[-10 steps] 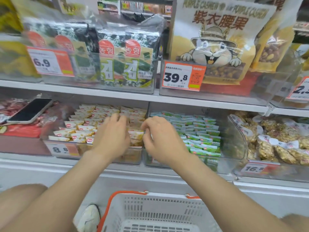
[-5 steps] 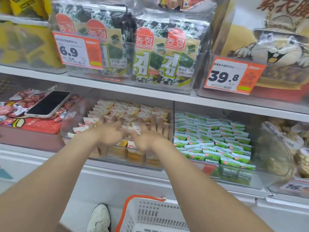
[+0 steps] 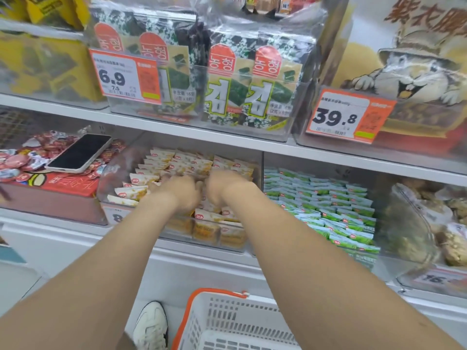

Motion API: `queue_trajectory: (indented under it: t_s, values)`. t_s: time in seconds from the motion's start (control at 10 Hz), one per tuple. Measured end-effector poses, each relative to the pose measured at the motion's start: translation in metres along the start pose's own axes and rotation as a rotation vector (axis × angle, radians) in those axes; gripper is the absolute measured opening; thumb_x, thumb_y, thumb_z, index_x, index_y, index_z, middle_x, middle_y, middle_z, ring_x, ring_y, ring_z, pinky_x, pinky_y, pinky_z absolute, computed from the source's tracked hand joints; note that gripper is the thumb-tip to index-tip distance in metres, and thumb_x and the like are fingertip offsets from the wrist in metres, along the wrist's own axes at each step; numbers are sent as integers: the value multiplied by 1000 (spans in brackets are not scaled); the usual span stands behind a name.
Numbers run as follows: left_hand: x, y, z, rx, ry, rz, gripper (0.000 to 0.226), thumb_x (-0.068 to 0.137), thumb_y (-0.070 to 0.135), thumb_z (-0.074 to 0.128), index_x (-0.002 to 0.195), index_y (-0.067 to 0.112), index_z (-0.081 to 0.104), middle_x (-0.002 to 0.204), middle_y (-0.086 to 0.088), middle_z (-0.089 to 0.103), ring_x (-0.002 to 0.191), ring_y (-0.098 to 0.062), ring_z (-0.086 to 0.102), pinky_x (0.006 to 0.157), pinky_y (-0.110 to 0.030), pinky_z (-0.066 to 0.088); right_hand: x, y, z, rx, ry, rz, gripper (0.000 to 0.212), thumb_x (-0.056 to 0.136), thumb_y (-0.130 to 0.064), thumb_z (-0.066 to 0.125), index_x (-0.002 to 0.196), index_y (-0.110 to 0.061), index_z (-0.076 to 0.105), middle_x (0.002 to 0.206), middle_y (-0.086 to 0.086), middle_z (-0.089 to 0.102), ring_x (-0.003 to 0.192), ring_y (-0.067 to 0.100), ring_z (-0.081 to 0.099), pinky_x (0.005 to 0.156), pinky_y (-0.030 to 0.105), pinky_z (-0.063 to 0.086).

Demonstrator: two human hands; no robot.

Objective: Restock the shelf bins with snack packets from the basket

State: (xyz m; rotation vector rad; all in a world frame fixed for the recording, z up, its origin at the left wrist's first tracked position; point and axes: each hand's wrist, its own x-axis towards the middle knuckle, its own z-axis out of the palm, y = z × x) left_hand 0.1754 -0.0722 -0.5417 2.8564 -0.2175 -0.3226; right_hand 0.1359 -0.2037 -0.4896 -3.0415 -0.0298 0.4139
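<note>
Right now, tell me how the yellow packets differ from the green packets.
Colour: the yellow packets are cream with yellow print; the green packets are white with green. Handling: the left hand and right hand are both down among the yellow packets; nothing touches the green packets. Place: the yellow packets sit left of the green packets. Both are small, red-logoed, in clear bins on one shelf.

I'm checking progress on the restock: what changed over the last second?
The left hand and right hand, fingers spread over the yellow packets half a second ago, now curl close together among them; blur hides any grip. The phone, green packets and basket stayed put.
</note>
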Motion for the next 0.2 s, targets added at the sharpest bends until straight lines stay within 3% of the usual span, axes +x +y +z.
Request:
queue_trajectory:
  t_s: [0.1,0.2]
  values:
    - [-27,21,-8,-228,155,73,34,87,34,46,105,13,66,112,-20,71,103,-40,65,85,-45,55,-37,4,-25,104,273,-117,16,97,-11,52,111,-7,59,99,12,49,93,37,58,73,37,44]
    - [-64,55,-10,-519,431,115,33,94,21,52,62,14,58,66,-11,65,73,-39,58,59,-39,37,-66,20,-18,250,472,-188,25,92,-22,41,97,-9,61,92,13,58,87,41,58,72,39,44]
